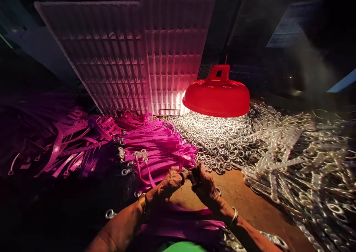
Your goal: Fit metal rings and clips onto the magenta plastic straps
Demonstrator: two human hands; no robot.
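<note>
My left hand is closed at the right end of a stack of magenta straps, its fingers pinched on the end of a strap. Close beside it, my right hand is curled with its fingertips almost meeting the left ones. Dark coverings wrap some fingers on both hands. Whatever sits between the right fingers is too dark and small to make out. Metal rings hang at the left ends of the stacked straps. More magenta straps lie below my wrists.
A red lamp hangs low over a heap of metal rings. Chains of pale metal links pile up at the right. Loose purple straps lie at the left. Ribbed translucent panels stand behind. Brown tabletop shows near my right hand.
</note>
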